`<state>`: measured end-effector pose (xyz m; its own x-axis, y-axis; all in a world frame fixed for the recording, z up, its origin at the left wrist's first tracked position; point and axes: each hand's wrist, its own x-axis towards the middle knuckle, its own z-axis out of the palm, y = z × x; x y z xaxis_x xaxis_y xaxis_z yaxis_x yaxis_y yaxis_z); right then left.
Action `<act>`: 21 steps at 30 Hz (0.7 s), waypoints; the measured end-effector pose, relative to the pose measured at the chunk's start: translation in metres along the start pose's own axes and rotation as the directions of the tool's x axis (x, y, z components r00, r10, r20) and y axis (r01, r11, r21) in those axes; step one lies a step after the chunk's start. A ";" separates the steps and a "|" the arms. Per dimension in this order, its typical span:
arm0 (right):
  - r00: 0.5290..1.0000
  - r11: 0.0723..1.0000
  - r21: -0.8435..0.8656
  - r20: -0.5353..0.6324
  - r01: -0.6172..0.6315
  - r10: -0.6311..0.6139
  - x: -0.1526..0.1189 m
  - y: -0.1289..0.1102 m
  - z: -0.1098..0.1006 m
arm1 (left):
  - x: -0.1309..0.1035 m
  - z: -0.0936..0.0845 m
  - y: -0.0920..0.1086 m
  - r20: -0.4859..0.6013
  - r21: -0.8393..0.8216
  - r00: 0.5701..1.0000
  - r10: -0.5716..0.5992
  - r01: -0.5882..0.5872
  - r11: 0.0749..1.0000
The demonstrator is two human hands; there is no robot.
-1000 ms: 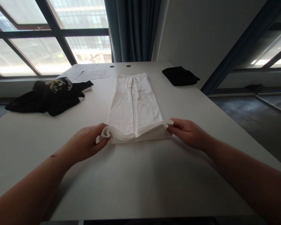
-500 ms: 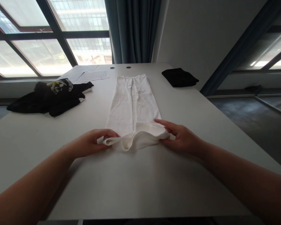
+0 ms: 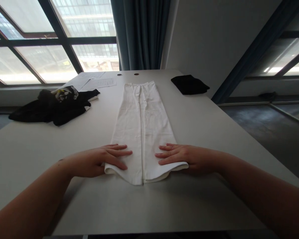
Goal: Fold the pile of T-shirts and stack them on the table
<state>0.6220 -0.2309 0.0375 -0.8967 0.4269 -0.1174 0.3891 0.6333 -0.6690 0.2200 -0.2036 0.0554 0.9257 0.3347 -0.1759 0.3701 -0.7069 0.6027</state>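
Lying lengthwise on the white table [image 3: 139,212], the white garment [image 3: 155,114] extends from the far middle to the near middle, with a line running down its centre and its near edge lifted at both corners. The left hand [image 3: 98,161] rests on the near left part, fingers spread; the right hand [image 3: 181,154] rests on the near right part, fingers slightly spread. Whether either thumb grips the edge cannot be told. A rumpled black shirt [image 3: 49,109] lies at left, papers [image 3: 99,83] at far left, folded black cloth [image 3: 189,84] at far right
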 end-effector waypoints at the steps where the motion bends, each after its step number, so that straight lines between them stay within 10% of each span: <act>1: 1.000 1.000 0.016 0.007 0.002 -0.002 -0.001 -0.002 -0.001 | 0.000 -0.001 0.001 -0.007 -0.030 1.000 0.022 -0.022 0.999; 8: 0.994 0.958 0.271 0.025 0.099 -0.109 -0.008 -0.043 -0.008 | -0.002 -0.013 0.029 -0.025 -0.459 0.986 0.163 -0.156 0.874; 13: 0.998 0.878 0.476 -0.066 0.042 -0.012 -0.010 -0.059 -0.006 | -0.002 -0.006 0.039 -0.112 -0.490 0.989 -0.096 0.029 0.871; 16: 0.916 0.829 0.552 -0.276 -0.096 0.290 -0.011 -0.039 0.002 | 0.001 0.007 0.022 -0.335 -0.545 0.861 -0.383 0.155 0.824; 21: 0.609 0.771 0.585 -0.523 -0.253 0.596 -0.004 0.010 0.008 | 0.013 0.018 -0.018 -0.531 -0.603 0.577 -0.621 0.257 0.755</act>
<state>0.6281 -0.2309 0.0255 -0.2038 0.9752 -0.0867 0.4033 0.0029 -0.9151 0.2267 -0.1980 0.0285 0.2630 0.9628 -0.0622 0.4707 -0.0717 0.8794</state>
